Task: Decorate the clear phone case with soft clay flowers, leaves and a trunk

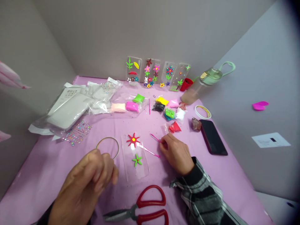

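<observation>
A clear phone case (131, 172) lies flat in front of me, bearing a red clay flower (129, 140) with a yellow centre and a green clay flower (137, 160) with a red centre. My right hand (174, 151) rests just right of it, fingers pinched on a thin pink modelling tool (154, 137). A second pink modelling tool (152, 152) lies across the case's right edge. My left hand (91, 175) is raised on the left, fingers curled; what they hold, if anything, is hidden. Behind it shows a thin ring (118, 145); whether they touch I cannot tell.
Red-handled scissors (152, 204) lie at the near edge. Packaged cases (70, 112) and gem sheets (78, 132) fill the left. Clay packets (169, 113) lie beyond my right hand. A phone (213, 137), a tape roll (202, 112) and a bottle (199, 86) stand right; decorated cases (152, 73) lean behind.
</observation>
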Demonstrator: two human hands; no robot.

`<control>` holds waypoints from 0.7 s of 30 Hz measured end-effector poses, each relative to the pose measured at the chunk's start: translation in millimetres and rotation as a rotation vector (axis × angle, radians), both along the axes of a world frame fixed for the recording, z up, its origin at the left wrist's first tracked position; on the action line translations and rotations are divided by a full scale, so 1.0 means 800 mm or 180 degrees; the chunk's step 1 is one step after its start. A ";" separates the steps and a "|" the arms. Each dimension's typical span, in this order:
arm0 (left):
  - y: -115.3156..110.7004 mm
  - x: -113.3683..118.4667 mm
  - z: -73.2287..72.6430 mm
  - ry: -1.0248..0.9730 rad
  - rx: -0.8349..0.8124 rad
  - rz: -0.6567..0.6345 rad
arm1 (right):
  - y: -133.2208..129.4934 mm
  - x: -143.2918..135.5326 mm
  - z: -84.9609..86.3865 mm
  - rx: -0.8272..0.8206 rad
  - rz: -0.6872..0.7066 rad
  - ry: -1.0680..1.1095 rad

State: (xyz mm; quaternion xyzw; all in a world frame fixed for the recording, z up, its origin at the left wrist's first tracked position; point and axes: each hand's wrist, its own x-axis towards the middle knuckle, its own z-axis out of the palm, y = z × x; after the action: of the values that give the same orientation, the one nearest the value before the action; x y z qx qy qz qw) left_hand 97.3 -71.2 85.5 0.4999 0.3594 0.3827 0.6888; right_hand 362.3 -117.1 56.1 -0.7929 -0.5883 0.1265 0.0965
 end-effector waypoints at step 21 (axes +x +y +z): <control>-0.004 0.036 -0.047 0.1277 0.0985 -0.0702 | -0.014 -0.029 0.010 0.0139 -0.0012 0.5033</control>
State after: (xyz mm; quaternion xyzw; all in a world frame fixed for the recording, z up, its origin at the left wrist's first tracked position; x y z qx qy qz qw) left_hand 126.1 -74.2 47.8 0.7011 0.3694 0.2491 0.5568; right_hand 339.0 -128.0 64.4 -0.4667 -0.3462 0.6408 0.5017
